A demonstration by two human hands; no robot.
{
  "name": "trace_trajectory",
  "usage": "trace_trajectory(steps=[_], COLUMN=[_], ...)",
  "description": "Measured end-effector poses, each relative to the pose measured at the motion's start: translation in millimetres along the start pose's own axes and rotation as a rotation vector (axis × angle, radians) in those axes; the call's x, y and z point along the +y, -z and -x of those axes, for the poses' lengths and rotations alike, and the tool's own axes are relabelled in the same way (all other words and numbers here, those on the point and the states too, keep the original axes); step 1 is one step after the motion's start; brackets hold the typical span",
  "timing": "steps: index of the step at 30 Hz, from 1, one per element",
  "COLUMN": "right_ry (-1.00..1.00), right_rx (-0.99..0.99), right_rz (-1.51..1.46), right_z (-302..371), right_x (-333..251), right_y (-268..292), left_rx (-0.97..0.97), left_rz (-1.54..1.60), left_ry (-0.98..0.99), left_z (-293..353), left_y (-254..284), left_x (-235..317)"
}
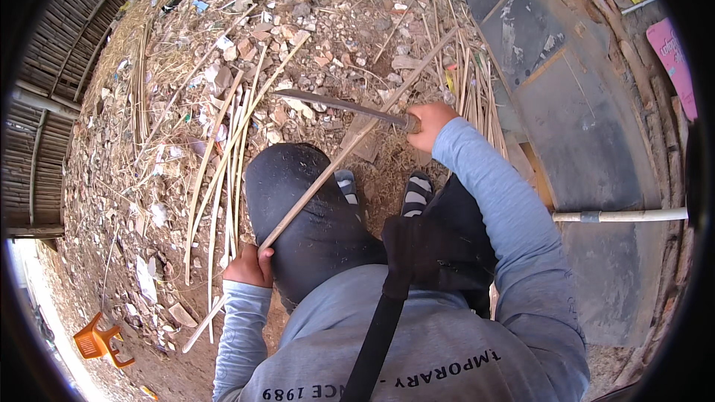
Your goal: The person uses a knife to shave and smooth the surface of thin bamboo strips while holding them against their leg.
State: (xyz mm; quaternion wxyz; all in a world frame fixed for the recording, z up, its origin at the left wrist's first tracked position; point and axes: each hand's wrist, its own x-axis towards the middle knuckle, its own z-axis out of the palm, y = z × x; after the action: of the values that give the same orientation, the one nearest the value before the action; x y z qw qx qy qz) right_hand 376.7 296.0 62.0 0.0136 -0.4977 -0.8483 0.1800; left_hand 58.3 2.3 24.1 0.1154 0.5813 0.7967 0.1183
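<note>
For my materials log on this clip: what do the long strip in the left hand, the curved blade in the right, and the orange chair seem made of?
Long strip: probably split bamboo or wood, seemingly unvarnished; pale tan and slender.
Curved blade: likely metal, dull finish; thin, dark grey-brown.
Orange chair: probably moulded plastic, given its even bright colour; too small to judge gloss.

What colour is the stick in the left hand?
Light tan. The stick shows best in the head view, across the dark trousers.
</note>
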Motion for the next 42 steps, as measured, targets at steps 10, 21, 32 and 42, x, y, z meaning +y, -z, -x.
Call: trace_trajectory(steps=[10, 21, 32, 42], right_ry=[-0.072, -0.056, 0.076, -0.089], right_rx=[0.098, 0.159, 0.027, 0.060], right_rz=[-0.043, 0.087, -0.034, -0.041], right_z=[-1, -3, 7, -1], right_x=[8, 1, -24, 5], right_y=[9, -3, -2, 13], left_rx=[-0.022, -0.055, -0.086, -0.078], left_rz=[-0.005, -0.038, -0.003, -0.013], left_ry=[0.031, 0.028, 0.039, 0.002], left_z=[3, 0, 2, -5], left_y=[-4, 2, 2, 8], left_x=[-3, -14, -15, -15])
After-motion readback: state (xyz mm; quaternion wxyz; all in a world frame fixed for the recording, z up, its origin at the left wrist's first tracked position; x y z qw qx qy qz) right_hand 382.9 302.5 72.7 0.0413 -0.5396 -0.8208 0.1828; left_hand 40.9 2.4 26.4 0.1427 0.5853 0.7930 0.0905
